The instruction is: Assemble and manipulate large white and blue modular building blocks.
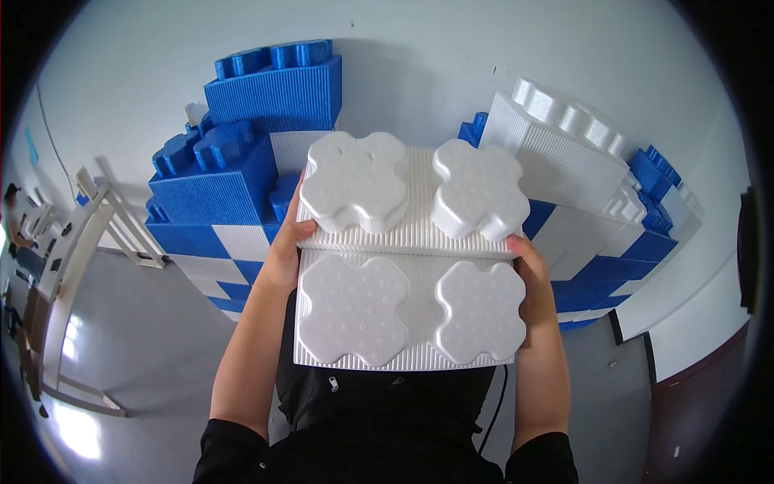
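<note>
Two white foam building blocks (422, 310) are in front of my body, edge to edge, with ribbed faces and rounded, clover-shaped studs turned up toward me. A ridged seam runs across between the far block (419, 185) and the near one. My left hand (284, 250) grips their left side, its thumb on the edge by the seam and its fingers partly hidden behind. On the right side my right hand (532, 270) is closed around the edge in the same way, most of its fingers out of sight.
Beyond the blocks stands a stepped wall of blue (214, 194) and white foam blocks (556, 153), against a pale wall (419, 64). A white frame table (76, 258) is at the left, with a person (24, 238) near it. A dark red panel (697, 403) is at the lower right.
</note>
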